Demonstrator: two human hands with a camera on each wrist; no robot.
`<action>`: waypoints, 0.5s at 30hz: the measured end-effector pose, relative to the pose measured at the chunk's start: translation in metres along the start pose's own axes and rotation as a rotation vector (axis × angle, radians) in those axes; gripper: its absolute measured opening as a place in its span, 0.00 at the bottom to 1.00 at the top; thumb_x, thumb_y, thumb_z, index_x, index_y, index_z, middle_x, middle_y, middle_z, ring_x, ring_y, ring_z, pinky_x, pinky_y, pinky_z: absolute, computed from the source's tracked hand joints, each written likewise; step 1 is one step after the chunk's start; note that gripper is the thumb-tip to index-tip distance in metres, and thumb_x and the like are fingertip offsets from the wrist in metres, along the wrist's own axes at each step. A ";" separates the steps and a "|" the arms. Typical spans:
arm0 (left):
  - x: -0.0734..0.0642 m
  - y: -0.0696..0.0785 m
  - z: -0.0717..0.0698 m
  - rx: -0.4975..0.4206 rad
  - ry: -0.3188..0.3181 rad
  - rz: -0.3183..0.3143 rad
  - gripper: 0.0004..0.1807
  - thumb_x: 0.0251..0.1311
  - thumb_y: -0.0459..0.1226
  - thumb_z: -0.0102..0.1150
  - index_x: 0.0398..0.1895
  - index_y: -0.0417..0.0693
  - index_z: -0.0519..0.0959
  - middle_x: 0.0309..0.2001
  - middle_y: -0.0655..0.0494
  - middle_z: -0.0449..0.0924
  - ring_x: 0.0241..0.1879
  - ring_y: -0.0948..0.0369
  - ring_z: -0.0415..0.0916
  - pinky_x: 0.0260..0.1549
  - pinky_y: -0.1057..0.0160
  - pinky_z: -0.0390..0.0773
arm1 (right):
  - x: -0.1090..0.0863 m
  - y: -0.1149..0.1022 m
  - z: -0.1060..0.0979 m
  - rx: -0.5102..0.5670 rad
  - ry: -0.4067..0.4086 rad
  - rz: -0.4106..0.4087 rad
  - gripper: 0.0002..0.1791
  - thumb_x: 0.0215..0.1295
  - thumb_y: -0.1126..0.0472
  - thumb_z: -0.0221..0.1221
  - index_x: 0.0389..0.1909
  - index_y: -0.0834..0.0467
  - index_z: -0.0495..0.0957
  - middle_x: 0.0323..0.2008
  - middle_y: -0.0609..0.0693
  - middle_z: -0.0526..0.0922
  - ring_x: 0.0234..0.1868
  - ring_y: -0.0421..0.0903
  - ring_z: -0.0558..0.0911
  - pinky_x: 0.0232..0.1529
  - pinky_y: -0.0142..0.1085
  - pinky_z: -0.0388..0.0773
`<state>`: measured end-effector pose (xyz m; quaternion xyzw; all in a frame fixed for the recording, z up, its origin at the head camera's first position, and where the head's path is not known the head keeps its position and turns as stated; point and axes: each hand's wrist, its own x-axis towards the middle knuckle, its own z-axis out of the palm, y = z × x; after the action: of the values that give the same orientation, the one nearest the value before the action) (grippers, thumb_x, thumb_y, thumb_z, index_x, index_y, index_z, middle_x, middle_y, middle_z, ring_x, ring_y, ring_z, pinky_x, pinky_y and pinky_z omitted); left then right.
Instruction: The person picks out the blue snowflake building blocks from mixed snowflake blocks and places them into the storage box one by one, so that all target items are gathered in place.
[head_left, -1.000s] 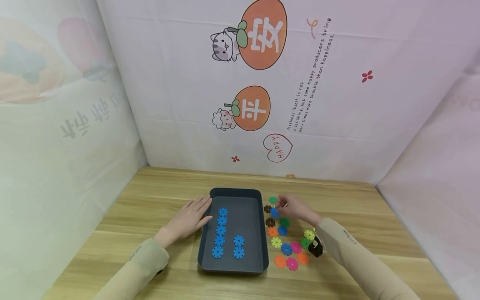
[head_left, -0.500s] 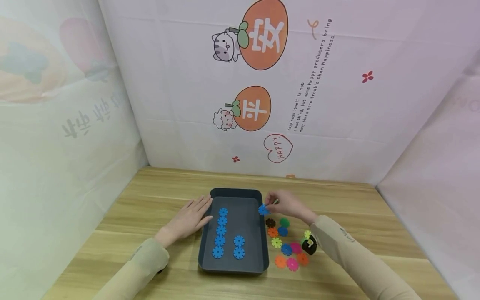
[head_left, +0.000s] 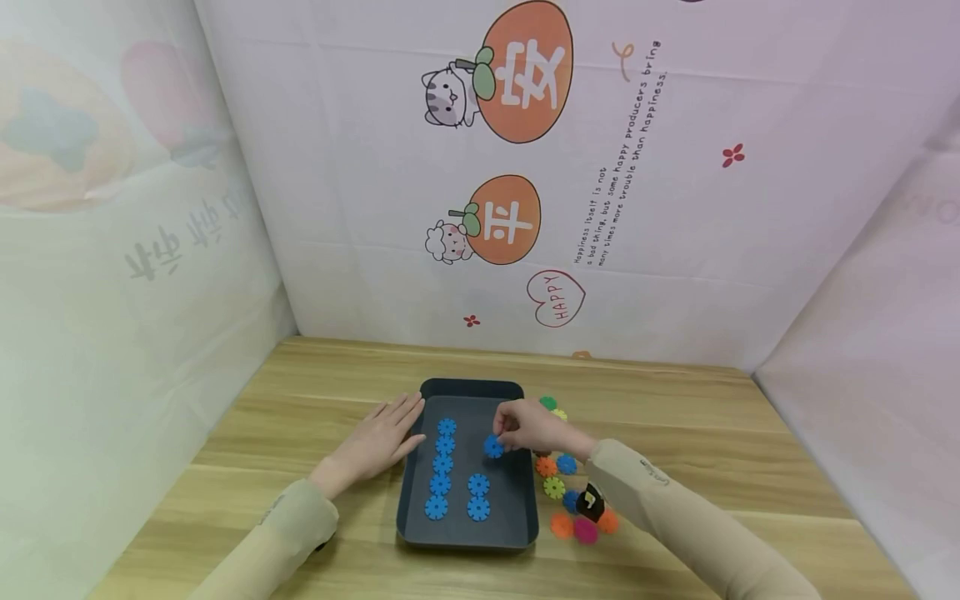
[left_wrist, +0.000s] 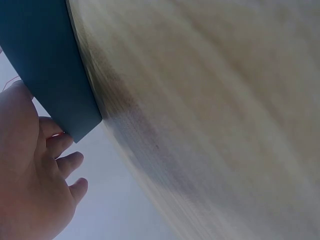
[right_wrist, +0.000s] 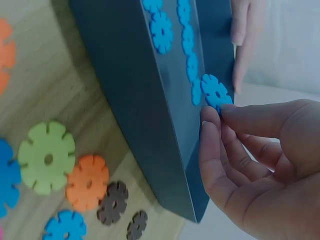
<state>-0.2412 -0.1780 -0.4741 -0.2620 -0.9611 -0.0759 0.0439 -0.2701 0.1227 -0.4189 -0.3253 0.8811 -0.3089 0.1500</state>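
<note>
Between thumb and fingers, my right hand (head_left: pixel 528 426) pinches a blue notched disc (right_wrist: pixel 216 92) over the right half of the dark grey tray (head_left: pixel 498 533). In the head view that disc is just above two blue discs (head_left: pixel 478 495) that sit one in front of the other. A column of several blue discs (head_left: pixel 442 464) runs along the tray's left side. My left hand (head_left: pixel 378 439) rests on the tray's left rim with its fingers straight. The left wrist view shows its fingertips (left_wrist: pixel 71 162) against the outside of the tray wall.
Right of the tray, loose notched discs lie on the wooden table (head_left: pixel 675 417): lime (right_wrist: pixel 48 157), orange (right_wrist: pixel 88 183), brown (right_wrist: pixel 113 203), pink (head_left: pixel 586 531), green and blue. My right forearm covers some of them. A printed cloth wall (head_left: pixel 375 275) stands behind the table.
My right hand has picked a blue disc from the loose ones and carried it left, across the tray's right rim, to above the tray floor. The left hand stays put.
</note>
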 end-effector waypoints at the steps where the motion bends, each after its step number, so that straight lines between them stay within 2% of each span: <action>1: 0.000 0.000 0.000 0.002 -0.004 -0.002 0.35 0.76 0.52 0.44 0.77 0.41 0.57 0.78 0.44 0.55 0.77 0.45 0.54 0.73 0.40 0.58 | 0.001 -0.001 0.002 -0.008 0.000 0.003 0.02 0.64 0.70 0.62 0.33 0.62 0.78 0.29 0.53 0.84 0.27 0.41 0.83 0.28 0.26 0.80; 4: 0.000 0.000 0.000 0.002 -0.005 -0.002 0.35 0.76 0.52 0.43 0.77 0.41 0.56 0.78 0.44 0.54 0.77 0.45 0.54 0.74 0.40 0.58 | 0.005 -0.003 0.008 -0.015 -0.005 0.014 0.03 0.63 0.70 0.63 0.33 0.62 0.78 0.29 0.53 0.84 0.27 0.40 0.83 0.28 0.27 0.80; 10: 0.001 0.000 0.001 0.007 -0.005 0.000 0.35 0.76 0.52 0.43 0.77 0.41 0.56 0.78 0.44 0.54 0.77 0.45 0.54 0.74 0.40 0.57 | 0.009 -0.003 0.018 0.015 -0.027 0.025 0.03 0.62 0.72 0.63 0.32 0.64 0.78 0.29 0.55 0.85 0.28 0.47 0.85 0.29 0.29 0.82; 15: 0.001 -0.001 0.002 0.006 0.004 0.003 0.35 0.76 0.52 0.43 0.77 0.40 0.57 0.78 0.44 0.55 0.77 0.44 0.54 0.73 0.40 0.58 | 0.011 0.000 0.023 0.007 -0.036 0.017 0.03 0.63 0.72 0.62 0.31 0.63 0.78 0.28 0.55 0.85 0.25 0.42 0.83 0.28 0.28 0.81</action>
<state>-0.2423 -0.1784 -0.4759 -0.2632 -0.9608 -0.0733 0.0467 -0.2677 0.1050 -0.4370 -0.3229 0.8798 -0.3049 0.1694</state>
